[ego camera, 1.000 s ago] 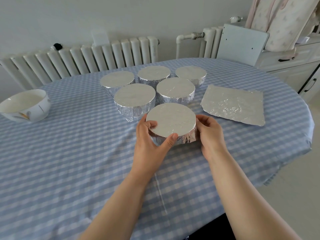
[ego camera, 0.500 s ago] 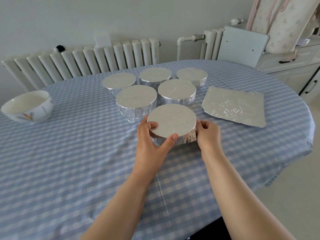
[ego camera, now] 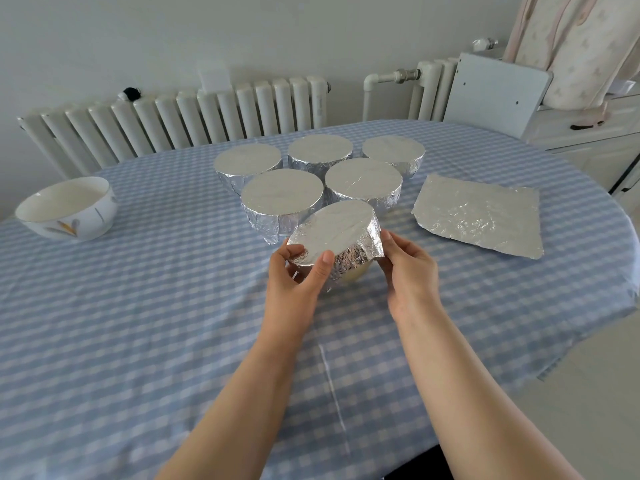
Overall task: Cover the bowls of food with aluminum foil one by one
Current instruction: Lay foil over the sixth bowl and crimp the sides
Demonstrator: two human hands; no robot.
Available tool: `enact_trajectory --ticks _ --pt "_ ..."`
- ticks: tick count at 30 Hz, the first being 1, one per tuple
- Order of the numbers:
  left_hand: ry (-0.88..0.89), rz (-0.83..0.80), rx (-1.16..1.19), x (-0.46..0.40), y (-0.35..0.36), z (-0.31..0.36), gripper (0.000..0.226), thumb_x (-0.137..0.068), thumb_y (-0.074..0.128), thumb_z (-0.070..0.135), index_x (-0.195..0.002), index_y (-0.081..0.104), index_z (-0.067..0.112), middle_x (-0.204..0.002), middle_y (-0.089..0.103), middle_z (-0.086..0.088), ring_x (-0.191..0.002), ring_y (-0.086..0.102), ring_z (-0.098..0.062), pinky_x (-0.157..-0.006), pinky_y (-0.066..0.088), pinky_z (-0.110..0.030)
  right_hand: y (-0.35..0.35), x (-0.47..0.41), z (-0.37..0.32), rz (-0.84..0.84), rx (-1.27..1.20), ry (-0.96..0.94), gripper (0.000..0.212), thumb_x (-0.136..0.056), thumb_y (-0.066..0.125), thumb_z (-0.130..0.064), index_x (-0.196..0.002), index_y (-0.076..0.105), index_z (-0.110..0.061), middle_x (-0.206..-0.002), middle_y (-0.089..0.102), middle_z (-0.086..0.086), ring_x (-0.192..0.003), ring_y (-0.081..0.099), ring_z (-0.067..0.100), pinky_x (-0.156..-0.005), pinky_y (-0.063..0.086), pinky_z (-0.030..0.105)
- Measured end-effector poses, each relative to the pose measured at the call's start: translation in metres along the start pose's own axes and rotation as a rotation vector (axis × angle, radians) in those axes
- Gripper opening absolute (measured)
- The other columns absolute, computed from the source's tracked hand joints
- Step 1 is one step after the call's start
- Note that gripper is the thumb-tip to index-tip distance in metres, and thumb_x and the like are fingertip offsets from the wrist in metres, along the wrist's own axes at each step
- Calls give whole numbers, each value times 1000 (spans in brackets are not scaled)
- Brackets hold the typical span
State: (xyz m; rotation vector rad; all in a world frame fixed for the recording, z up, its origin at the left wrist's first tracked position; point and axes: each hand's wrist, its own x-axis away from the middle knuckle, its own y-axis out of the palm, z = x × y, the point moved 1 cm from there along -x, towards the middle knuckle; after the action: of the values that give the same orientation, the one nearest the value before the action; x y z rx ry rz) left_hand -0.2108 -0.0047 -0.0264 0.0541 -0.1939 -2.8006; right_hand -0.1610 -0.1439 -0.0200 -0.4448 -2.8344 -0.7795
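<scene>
A foil-covered bowl point(ego camera: 337, 233) is tilted, its top leaning toward the left, just in front of several other foil-covered bowls point(ego camera: 282, 199). My left hand point(ego camera: 298, 275) grips its near left side, thumb over the foil rim. My right hand point(ego camera: 407, 268) holds its right side, fingers against the crumpled foil skirt. A bit of the bowl's pale base shows under the foil. An uncovered white bowl point(ego camera: 67, 211) with a leaf pattern stands at the far left. A loose sheet of aluminium foil point(ego camera: 479, 214) lies flat on the right.
The table point(ego camera: 138, 323) has a blue-and-white checked cloth; its rounded edge runs close on the right. White radiators point(ego camera: 180, 119) line the wall behind. A white cabinet point(ego camera: 588, 140) and a board stand at the back right.
The near bowl stood flat on the table between both hands; now it is lifted and tilted to the left, and its base shows.
</scene>
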Motion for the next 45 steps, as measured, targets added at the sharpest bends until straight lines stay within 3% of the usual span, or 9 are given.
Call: enact_trajectory --ticks 7,11,14,23,31,35,38,42,45 --pt "7 11 -6 -1 -1 -3 57 -69 82 47 -108 50 23 -96 65 -3 -81 62 -11 -69 52 -20 -3 0 4 52 448 -304 12 -89 66 -20 -79 73 -24 -75 74 -6 -78 70 14 -79 56 33" --pt "2 31 -18 -3 -1 -7 54 -66 76 48 -107 51 24 -93 65 -2 -83 62 -14 -76 53 -31 -8 7 2 21 667 -466 17 -95 58 -16 -96 74 -23 -87 73 -12 -86 70 10 -79 53 27" --pt "-20 41 2 -5 -1 -7 57 -63 77 51 -106 51 25 -95 66 -4 -85 65 -15 -75 54 -31 -8 15 6 -27 714 -473 32 -99 48 -8 -115 70 -24 -91 68 -22 -89 69 2 -82 52 18" --pt "0 33 -22 -1 -1 -5 59 -63 73 48 -110 50 21 -89 63 1 -84 61 -13 -72 51 -22 -9 22 8 -138 928 -503 60 -96 39 0 -145 43 -35 -125 63 -2 -113 61 16 -97 48 36" --pt "16 5 -42 -2 -1 -8 66 -64 79 53 -114 49 22 -114 64 -12 -88 61 -16 -61 48 -17 -11 16 11 -95 690 -340 44 -94 41 -4 -119 67 -29 -106 72 -12 -102 67 6 -96 52 40" --pt "66 16 -138 -6 -1 -14 67 -57 80 60 -108 49 31 -124 57 -4 -109 61 -19 -90 54 -37 -9 29 18 -166 298 -151 41 -97 39 -4 -116 70 -22 -110 73 -5 -111 64 10 -102 48 33" --pt "120 19 -184 -7 -1 -16 63 -57 79 61 -106 48 37 -125 52 2 -113 57 -17 -95 51 -46 -9 32 25 -200 124 -65 41 -96 38 -2 -121 67 -19 -118 71 -2 -115 62 11 -102 46 30" --pt "124 -6 -148 -6 2 -13 76 -61 87 52 -120 45 31 -132 51 -2 -116 56 -9 -97 52 -43 -21 23 22 -288 241 -14 56 -77 49 -4 -129 49 -23 -111 70 -4 -109 59 15 -100 42 31" --pt "155 -11 -155 -5 5 -11 83 -63 88 43 -129 41 25 -135 48 -1 -117 53 0 -101 50 -39 -28 17 10 -379 372 -13 57 -72 70 -34 -124 51 -23 -113 71 -5 -114 61 11 -104 43 35"
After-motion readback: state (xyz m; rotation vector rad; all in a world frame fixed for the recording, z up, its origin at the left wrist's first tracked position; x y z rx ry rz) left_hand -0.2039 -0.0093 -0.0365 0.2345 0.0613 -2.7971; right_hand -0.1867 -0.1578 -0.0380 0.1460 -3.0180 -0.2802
